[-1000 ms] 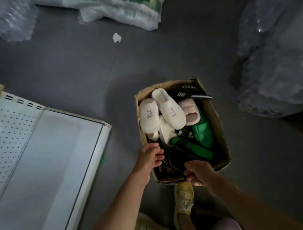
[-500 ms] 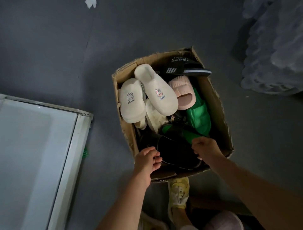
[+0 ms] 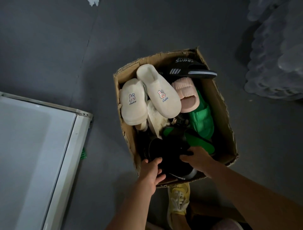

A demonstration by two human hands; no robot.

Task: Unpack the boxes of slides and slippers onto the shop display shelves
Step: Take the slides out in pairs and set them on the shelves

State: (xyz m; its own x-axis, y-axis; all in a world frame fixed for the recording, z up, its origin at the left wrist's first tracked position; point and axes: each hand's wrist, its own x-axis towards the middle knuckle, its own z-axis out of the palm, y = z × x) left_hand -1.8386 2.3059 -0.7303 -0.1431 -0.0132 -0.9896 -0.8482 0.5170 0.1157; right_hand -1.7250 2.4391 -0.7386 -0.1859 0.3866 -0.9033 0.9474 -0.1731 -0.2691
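An open cardboard box (image 3: 220, 113) sits on the dark floor, full of footwear. Two cream slippers with bunny badges (image 3: 161, 96) lie on top at the left, beside a pink slide (image 3: 186, 96), green slides (image 3: 201, 121) and a black slide marked "Super" (image 3: 190, 69) at the far end. Both hands grip a black slide (image 3: 170, 156) at the box's near end: my left hand (image 3: 150, 174) on its near left edge, my right hand (image 3: 196, 156) on its right side.
A white metal display shelf (image 3: 49, 147) lies flat to the left of the box. Plastic-wrapped bundles (image 3: 277, 57) stand at the right. A yellow shoe (image 3: 178, 199) is just below the box. A scrap of white paper (image 3: 93, 2) lies on the floor at the top.
The camera moved closer to the box. My right hand went from the box's near edge into the box and back onto the black slide; my left hand closed on it too.
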